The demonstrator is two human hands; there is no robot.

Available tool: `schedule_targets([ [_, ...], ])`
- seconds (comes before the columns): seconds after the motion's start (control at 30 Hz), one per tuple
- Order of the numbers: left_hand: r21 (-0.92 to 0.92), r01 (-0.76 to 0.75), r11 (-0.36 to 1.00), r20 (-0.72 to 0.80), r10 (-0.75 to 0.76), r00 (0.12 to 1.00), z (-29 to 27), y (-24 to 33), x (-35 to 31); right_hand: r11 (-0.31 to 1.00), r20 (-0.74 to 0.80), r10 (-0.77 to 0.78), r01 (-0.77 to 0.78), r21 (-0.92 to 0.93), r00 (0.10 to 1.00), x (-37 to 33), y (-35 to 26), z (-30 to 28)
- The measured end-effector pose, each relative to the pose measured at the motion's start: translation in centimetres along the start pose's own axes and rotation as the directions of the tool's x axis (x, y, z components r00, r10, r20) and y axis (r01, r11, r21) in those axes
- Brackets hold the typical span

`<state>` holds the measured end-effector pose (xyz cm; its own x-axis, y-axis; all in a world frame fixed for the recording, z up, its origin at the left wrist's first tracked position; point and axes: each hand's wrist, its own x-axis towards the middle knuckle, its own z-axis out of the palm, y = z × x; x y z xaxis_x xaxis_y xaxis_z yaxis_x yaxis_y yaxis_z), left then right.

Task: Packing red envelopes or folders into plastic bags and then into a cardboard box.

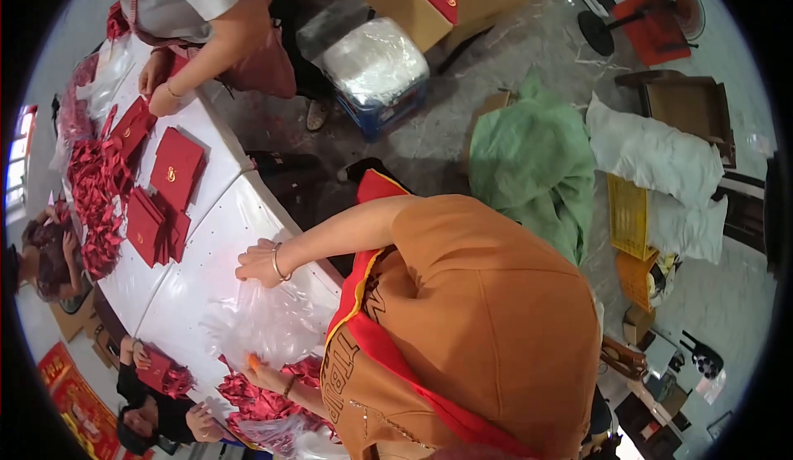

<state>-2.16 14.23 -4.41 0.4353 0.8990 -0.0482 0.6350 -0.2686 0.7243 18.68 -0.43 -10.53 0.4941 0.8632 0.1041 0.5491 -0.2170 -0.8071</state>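
Reader: What does the view show at the hands?

Legend: The landmark is the thin, clear, crumpled plastic film [277,320], lying on the white-topped desk [169,301]. The bare right hand [259,263] rests at one end of it, fingers bent and close together; whether they pinch it cannot be told. The bare left hand [266,374] is at the opposite end, beside the heap of glossy, crinkled red strips [235,398]; its grip cannot be told either. A small orange item [252,362], too small to identify, shows at its fingertips.

Reader: What could go wrong?

Legend: Three faults seem likely. The film, being slack and slippery, could slide from a light hold. Its folds could catch strips from the adjoining heap and drag them along. The rigid, shiny bangle [282,263] on the right wrist could snag the film and tear it.

Reader: Is any writing visible?

Legend: None can be made out on the film. Well apart from it, flat, rectangular red packets [173,169] bear gold emblems. Just beside it, the orange cloth shirt [496,295] carries large dark lettering. Farther from it, the red-and-yellow printed poster [78,398] has markings too blurred to read.
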Motion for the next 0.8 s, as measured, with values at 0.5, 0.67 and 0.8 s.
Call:
schedule_targets([
  [0.5, -0.213, -0.137, 0.967, 0.224, 0.185, 0.957, -0.7, 6.1, -6.1, 0.976, 0.231, 0.176, -0.2, 0.083, 0.957, 0.5, -2.6, 0.1],
  [0.67, 0.212, -0.042, 0.976, 0.07, 0.028, 0.997, 0.0, -0.7, -4.4, 0.982, 0.401, 0.104, -0.157, 0.103, 0.91, 2.3, -4.5, -2.0],
  [0.8, -0.196, -0.019, 0.98, 0.014, 0.022, 1.0, 0.9, 1.0, -4.8, 0.995, 0.328, -0.093, 0.097, 0.004, 0.94, 3.3, -4.1, -0.3],
])
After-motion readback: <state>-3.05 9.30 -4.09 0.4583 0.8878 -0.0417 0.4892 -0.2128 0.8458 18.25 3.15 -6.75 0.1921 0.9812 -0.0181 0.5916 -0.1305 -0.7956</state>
